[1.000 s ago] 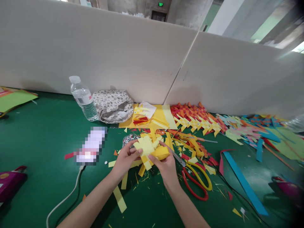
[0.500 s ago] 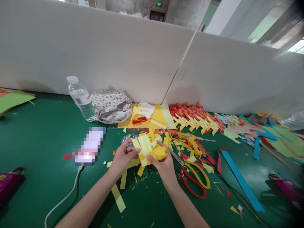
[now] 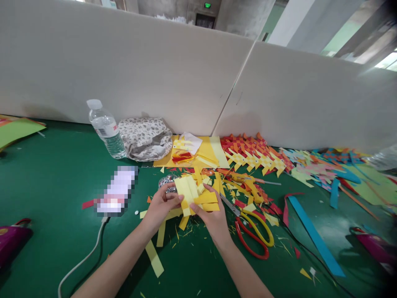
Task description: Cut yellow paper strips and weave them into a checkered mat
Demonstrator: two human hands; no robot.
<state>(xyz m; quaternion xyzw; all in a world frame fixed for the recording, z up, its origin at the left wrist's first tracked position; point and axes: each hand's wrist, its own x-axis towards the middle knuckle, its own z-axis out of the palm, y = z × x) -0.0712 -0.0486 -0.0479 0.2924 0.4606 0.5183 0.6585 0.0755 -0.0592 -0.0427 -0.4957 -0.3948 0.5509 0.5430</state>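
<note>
Left hand [image 3: 161, 205], right hand [image 3: 211, 217] were closed on yellow strips [image 3: 194, 194] | bottle [image 3: 107, 128] label beyond was unreadable | scissors [image 3: 252, 231] were laid just right.

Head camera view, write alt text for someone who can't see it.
A left hand and right hand hold a woven yellow paper piece over a green table strewn with paper strips. Red-and-yellow scissors lie beside it; a water bottle stands farther back.

Matt yellow paper strips [image 3: 187, 191] woven flat, smooth matt green counter [image 3: 56, 174], scissors [image 3: 239, 215] with glossy red and yellow plastic handles and dull metal blades, clear glossy plastic bottle [image 3: 107, 131], soft printed cloth pouch [image 3: 145, 138], matt blue paper strip [image 3: 314, 236], pale matt partition boards [image 3: 124, 70]
</note>
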